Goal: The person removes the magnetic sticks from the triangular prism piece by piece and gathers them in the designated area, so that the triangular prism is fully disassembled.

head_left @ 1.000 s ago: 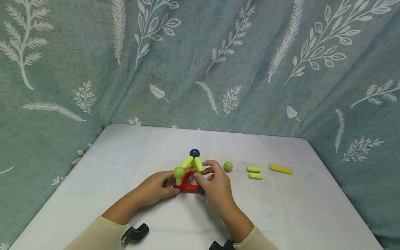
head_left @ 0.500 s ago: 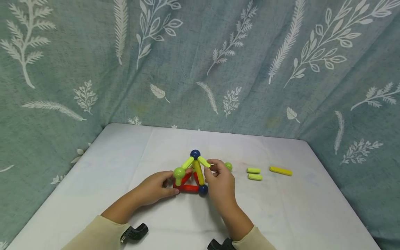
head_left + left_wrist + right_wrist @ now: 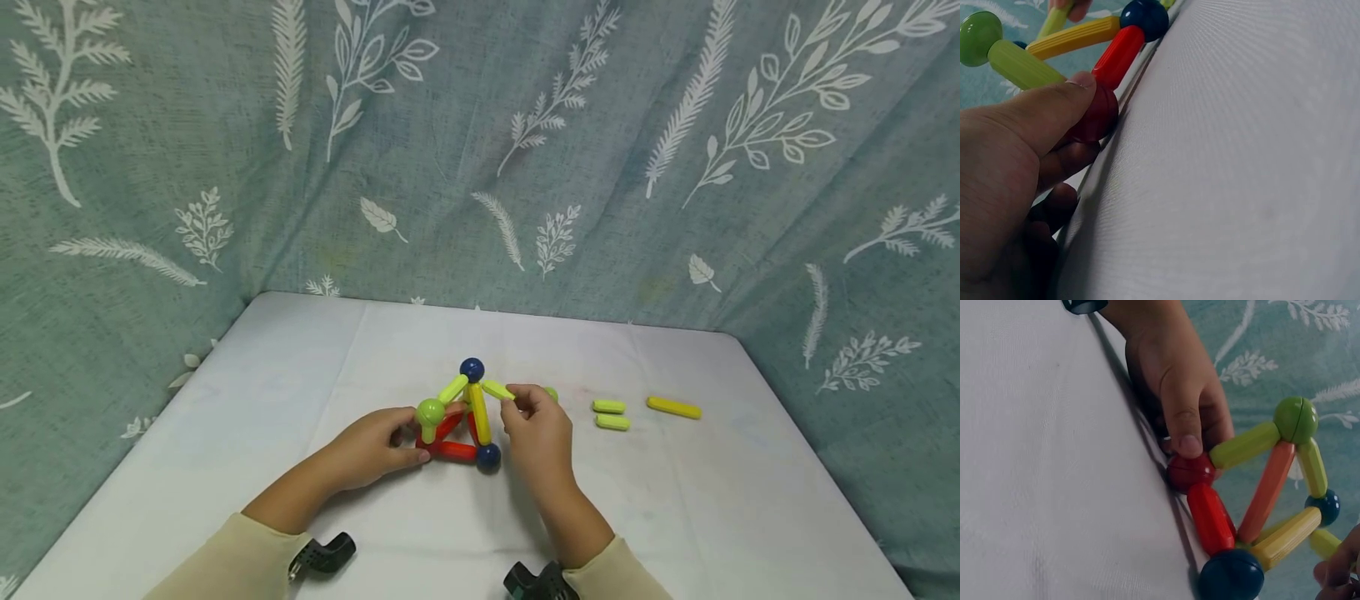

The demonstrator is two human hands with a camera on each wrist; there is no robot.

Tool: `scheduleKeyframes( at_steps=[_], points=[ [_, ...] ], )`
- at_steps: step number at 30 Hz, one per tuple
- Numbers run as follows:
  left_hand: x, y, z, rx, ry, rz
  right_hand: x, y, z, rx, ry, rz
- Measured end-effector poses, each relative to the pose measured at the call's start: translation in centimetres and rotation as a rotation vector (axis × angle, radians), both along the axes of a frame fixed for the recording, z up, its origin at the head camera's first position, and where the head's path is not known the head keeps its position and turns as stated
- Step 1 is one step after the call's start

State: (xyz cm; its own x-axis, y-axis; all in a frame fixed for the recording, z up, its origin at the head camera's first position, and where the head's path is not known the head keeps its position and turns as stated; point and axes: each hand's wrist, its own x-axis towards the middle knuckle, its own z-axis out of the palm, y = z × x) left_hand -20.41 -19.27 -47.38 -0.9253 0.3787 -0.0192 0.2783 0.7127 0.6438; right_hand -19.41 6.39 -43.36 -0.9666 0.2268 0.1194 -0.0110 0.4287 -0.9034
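Note:
A frame of magnetic-looking rods and balls stands on the white table. My left hand (image 3: 367, 454) grips the red ball (image 3: 1099, 115) at its near left corner. From that ball a short yellow-green rod rises to a green ball (image 3: 431, 413), and a red rod (image 3: 454, 452) runs to a dark blue ball (image 3: 488, 457). A yellow rod (image 3: 480, 414) slants up to another dark blue ball (image 3: 472, 370) on top. My right hand (image 3: 542, 437) pinches a short yellow-green rod (image 3: 498, 390), whose far end appears to touch the top ball. The back of the frame is partly hidden.
Behind my right hand a loose green ball (image 3: 552, 393) partly shows. Two short yellow-green rods (image 3: 609, 407) and a longer yellow rod (image 3: 674, 407) lie on the table farther right. A leaf-patterned curtain (image 3: 480, 167) hangs behind the table.
My right hand has shifted right and swung the yellow-green rod outward from the steep yellow rod, uncovering the near blue ball. The top ball moved slightly right. My left hand stays on the red ball.

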Motion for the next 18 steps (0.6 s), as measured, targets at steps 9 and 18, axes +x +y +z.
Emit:
scheduleKeyframes(
  at_steps=[9, 18],
  points=[
    [0.0, 0.2, 0.2, 0.016, -0.015, 0.000, -0.2, 0.8, -0.3, 0.019, -0.007, -0.008],
    [0.1, 0.1, 0.0, 0.021, -0.021, 0.011, 0.3, 2.3, -0.6, 0.051, -0.067, 0.121]
  ],
)
